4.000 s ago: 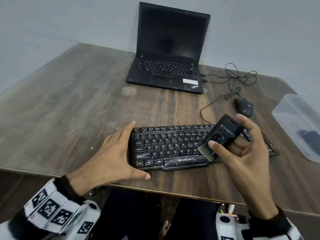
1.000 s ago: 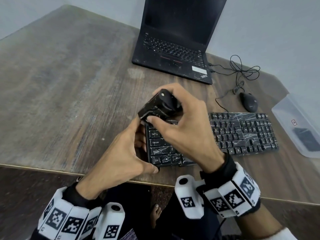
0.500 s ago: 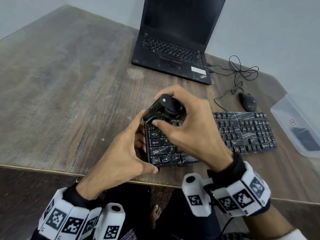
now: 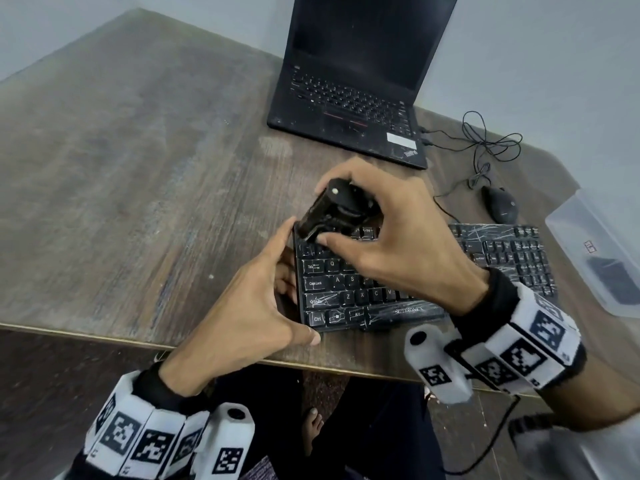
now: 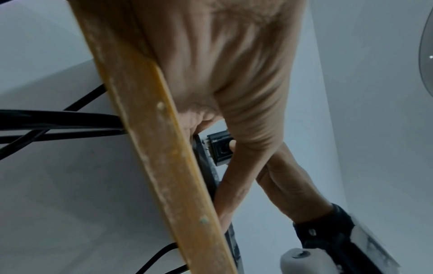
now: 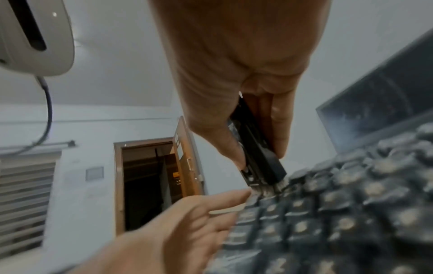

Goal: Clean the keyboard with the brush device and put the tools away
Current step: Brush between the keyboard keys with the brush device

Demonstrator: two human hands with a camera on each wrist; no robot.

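Observation:
A black keyboard (image 4: 415,282) lies near the table's front edge. My right hand (image 4: 329,216) grips the black brush device (image 4: 341,202), thumb on one side and fingers over the other. The device is tilted, and its bristles (image 6: 264,189) touch the keys at the keyboard's top-left corner. My left hand (image 4: 298,282) braces the keyboard's left end. Its index finger reaches along the left edge and its thumb lies at the front corner. In the left wrist view the brush device (image 5: 220,148) shows past my fingers (image 5: 234,185). The keyboard (image 6: 351,213) fills the right wrist view's lower right.
An open black laptop (image 4: 356,84) stands behind the keyboard. A wired mouse (image 4: 500,204) and its tangled cable (image 4: 485,143) lie at the back right. A clear plastic box (image 4: 595,258) with a dark item inside sits at the right edge. The wooden table (image 4: 121,168) stretches bare to the left.
Four seconds ago my right hand held the brush over the keyboard's right-middle; now it is at the top-left corner. In the last second it edged slightly. My left hand stayed put.

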